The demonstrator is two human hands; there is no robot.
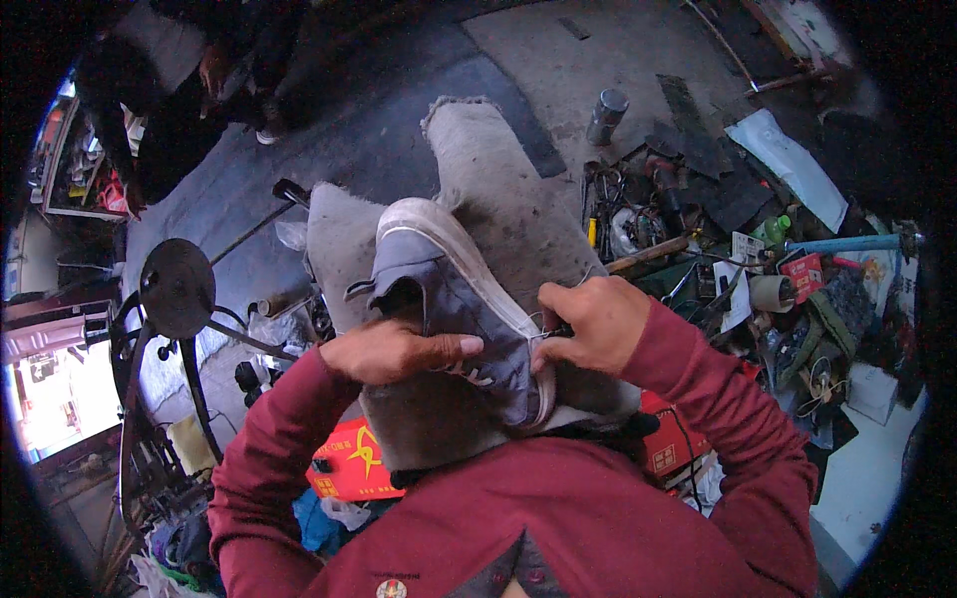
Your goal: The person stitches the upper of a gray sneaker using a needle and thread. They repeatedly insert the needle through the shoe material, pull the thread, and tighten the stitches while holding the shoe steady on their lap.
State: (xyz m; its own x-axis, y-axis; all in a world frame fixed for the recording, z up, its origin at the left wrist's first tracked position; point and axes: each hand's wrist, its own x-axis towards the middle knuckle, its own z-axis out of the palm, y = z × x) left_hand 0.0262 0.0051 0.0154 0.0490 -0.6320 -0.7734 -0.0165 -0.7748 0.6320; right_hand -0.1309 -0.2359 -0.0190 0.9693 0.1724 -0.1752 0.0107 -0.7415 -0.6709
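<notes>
A grey-blue canvas shoe (454, 299) with a whitish rubber sole rests on its side on a worn grey cloth (483, 169) across my lap, its toe pointing away from me. My left hand (389, 349) grips the upper, with its fingers tucked into the shoe's opening and hidden there, and its thumb lying flat on the canvas. At the sole's right edge my right hand (593, 321) is closed, with thumb and forefinger pinching a thin pale thread (535, 329) beside the sole. Something dark shows inside that fist, too small to name.
On the left stands a metal stand with a round dark plate (177, 287). Tools, scraps and a green bottle (772, 230) are heaped on the right. A grey can (607, 117) stands beyond. A red box (356, 463) is beside my lap. Another person (199, 80) is at the far left.
</notes>
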